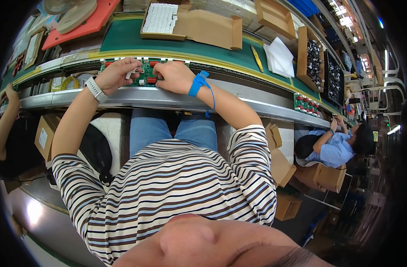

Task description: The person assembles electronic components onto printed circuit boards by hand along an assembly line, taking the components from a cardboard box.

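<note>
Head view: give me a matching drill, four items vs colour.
Items:
1. circuit board under both hands
2. wrist strap on right hand
3. watch on left hand
4. tray at upper left

Colours:
A. white band
B. orange-red
C. green
D. blue

Pairs: 1-C, 2-D, 3-A, 4-B

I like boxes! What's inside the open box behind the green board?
The box holds rows of small white parts, filling its left side. Anything beneath them is covered.
</note>
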The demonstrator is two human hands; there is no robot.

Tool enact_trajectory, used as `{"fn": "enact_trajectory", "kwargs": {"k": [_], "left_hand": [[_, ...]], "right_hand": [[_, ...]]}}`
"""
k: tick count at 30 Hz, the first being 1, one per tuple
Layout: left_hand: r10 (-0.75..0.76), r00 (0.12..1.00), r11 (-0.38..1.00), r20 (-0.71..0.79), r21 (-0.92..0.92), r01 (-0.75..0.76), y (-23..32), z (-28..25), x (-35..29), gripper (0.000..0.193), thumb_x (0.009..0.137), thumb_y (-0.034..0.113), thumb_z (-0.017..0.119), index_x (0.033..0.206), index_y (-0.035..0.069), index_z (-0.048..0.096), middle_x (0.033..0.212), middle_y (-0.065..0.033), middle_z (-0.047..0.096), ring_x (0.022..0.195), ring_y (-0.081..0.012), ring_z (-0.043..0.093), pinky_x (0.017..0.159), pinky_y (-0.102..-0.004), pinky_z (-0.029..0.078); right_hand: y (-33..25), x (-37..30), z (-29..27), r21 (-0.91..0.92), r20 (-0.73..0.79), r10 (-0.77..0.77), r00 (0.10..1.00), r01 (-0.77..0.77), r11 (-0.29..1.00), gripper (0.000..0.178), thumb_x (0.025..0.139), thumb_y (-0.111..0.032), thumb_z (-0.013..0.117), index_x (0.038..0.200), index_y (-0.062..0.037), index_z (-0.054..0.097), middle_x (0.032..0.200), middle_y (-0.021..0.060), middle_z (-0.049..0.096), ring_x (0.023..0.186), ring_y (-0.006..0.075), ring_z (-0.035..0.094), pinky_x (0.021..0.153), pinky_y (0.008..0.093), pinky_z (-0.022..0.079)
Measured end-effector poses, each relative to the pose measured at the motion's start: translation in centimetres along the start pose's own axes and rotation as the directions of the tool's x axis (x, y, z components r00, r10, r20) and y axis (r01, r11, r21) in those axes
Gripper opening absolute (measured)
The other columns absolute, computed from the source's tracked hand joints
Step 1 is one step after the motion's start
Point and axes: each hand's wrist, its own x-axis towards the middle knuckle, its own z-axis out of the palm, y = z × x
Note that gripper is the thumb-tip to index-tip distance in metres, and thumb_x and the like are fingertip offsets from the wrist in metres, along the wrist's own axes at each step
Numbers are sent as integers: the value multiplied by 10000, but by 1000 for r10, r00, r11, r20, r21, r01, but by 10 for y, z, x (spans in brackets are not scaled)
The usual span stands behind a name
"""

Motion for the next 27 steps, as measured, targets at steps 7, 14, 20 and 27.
{"fn": "enact_trajectory", "kwargs": {"k": [7, 14, 20, 27], "left_hand": [[74, 993, 965, 94, -258, -48, -1, 16, 4, 365, 931, 367, 339, 1056, 69, 510, 996, -37, 568, 861, -121, 557, 741, -276, 468], [64, 997, 952, 35, -304, -50, -12, -8, -3, 310, 924, 260, 361, 1074, 29, 502, 992, -64, 565, 873, -150, 562, 786, -289, 466], [143, 990, 944, -11, -299, -140, -9, -27, -9, 301, 885, 134, 367, 1104, -34, 485, 1009, -92, 562, 895, -150, 554, 822, -278, 450], [151, 959, 988, -239, -5, -156, 2, -42, -19, 230, 883, 68, 411, 1089, 20, 500, 1072, -54, 543, 1019, -133, 542, 766, -187, 457]], "right_hand": [[-34, 20, 5, -145, -396, -373, 839, 345, 928, 220, 683, -223, 646, 809, -68, 555, 844, 81, 556, 792, 260, 539, 679, 364, 431], [-30, 35, 14, -67, -346, -448, 824, 455, 888, 171, 649, -178, 655, 736, -61, 566, 822, 79, 545, 793, 276, 533, 674, 390, 432], [-33, 48, 15, -16, -394, -400, 827, 429, 903, 149, 708, -185, 611, 764, -53, 569, 793, 114, 537, 747, 307, 536, 655, 394, 444], [-25, 48, 20, 27, -227, -237, 945, 249, 968, 206, 793, -227, 560, 863, -34, 562, 853, 144, 570, 801, 300, 550, 682, 391, 436]]}}
